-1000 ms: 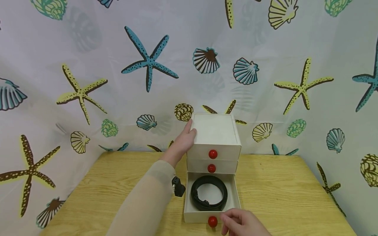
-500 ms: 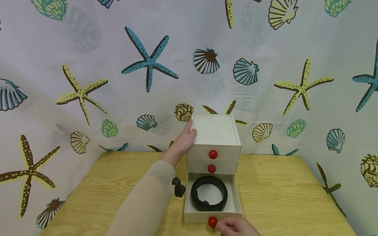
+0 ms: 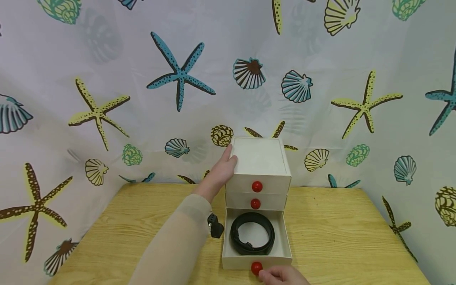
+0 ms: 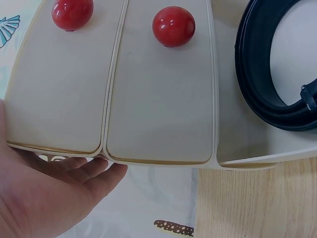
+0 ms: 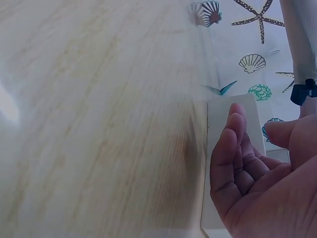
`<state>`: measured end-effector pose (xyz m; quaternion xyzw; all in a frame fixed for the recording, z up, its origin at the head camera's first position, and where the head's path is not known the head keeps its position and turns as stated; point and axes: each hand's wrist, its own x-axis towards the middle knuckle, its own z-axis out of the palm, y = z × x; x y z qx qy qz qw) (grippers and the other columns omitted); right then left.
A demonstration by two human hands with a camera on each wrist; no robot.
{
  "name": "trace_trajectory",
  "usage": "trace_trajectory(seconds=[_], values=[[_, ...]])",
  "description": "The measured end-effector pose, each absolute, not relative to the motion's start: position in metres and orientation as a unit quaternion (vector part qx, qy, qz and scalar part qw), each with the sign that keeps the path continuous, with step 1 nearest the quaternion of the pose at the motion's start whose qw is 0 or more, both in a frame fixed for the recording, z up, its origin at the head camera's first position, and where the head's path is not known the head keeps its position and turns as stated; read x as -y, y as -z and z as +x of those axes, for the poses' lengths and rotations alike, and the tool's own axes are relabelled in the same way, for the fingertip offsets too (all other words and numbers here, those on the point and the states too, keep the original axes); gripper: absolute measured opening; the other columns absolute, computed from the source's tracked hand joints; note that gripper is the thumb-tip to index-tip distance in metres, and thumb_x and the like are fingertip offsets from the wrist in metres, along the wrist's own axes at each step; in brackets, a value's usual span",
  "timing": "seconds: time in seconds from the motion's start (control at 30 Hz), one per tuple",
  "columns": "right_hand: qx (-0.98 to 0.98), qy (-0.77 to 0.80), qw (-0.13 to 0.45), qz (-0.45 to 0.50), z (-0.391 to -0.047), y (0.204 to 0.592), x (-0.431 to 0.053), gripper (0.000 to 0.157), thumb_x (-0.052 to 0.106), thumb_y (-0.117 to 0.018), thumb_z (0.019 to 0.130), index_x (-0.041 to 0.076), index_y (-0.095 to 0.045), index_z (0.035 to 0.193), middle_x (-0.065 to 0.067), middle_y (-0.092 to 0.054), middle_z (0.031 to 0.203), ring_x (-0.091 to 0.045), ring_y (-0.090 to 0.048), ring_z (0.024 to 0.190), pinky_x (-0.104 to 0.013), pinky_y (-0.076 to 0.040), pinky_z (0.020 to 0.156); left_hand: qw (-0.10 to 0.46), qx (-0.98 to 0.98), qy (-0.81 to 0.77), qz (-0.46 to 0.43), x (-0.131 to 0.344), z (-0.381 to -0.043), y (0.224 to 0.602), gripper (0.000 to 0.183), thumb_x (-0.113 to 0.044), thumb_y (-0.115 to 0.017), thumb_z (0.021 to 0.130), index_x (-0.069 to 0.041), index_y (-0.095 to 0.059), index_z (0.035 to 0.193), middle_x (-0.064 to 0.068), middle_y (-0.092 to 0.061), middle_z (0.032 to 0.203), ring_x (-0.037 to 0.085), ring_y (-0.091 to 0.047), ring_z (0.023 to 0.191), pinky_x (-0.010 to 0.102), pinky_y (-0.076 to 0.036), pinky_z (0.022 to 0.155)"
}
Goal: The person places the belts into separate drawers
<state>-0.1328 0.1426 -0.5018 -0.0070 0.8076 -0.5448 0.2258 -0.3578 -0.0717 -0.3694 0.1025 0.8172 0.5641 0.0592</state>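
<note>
A small white drawer cabinet with red knobs stands on the table. Its lowest drawer is pulled out and holds a coiled black belt. My left hand rests against the cabinet's left side near the top; in the left wrist view its fingers lie along that side. My right hand is at the right of the bottom red knob, thumb side close to or touching it. Its fingers are loosely bent, with a gap to the thumb and nothing visible between.
Two upper drawers are closed, each with a red knob, the top one and the middle one. The wood-grain table extends to both sides. Behind it hangs a shell and starfish patterned cloth.
My right hand has moved left and slightly down, from the drawer's right front corner to beside the bottom knob. My left hand, cabinet and belt have stayed in place.
</note>
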Motion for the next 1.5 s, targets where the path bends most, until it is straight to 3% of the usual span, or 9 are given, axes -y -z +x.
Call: trace_trajectory(seconds=[1.1, 1.5], values=[[-0.826, 0.522, 0.212, 0.016, -0.138, 0.513, -0.131, 0.048, 0.039, -0.065, 0.113, 0.013, -0.072, 0.073, 0.007, -0.053, 0.061, -0.008, -0.052, 0.058, -0.021, -0.037, 0.054, 0.057, -0.823, -0.556, 0.099, 0.072, -0.359, 0.371, 0.067, -0.039, -0.03, 0.12, -0.027, -0.002, 0.18, 0.005, -0.004, 0.186, 0.031, -0.004, 0.17, 0.056, -0.007, 0.135], [-0.824, 0.524, 0.216, -0.006, -0.144, 0.515, -0.133, 0.047, 0.039, -0.064, 0.113, 0.011, -0.074, 0.076, 0.006, -0.058, 0.063, -0.008, -0.053, 0.058, -0.02, -0.04, 0.055, 0.055, -0.823, -0.556, 0.097, 0.072, -0.36, 0.372, 0.068, -0.04, -0.03, 0.12, -0.027, -0.003, 0.18, 0.005, -0.005, 0.186, 0.031, -0.004, 0.17, 0.057, -0.008, 0.135]])
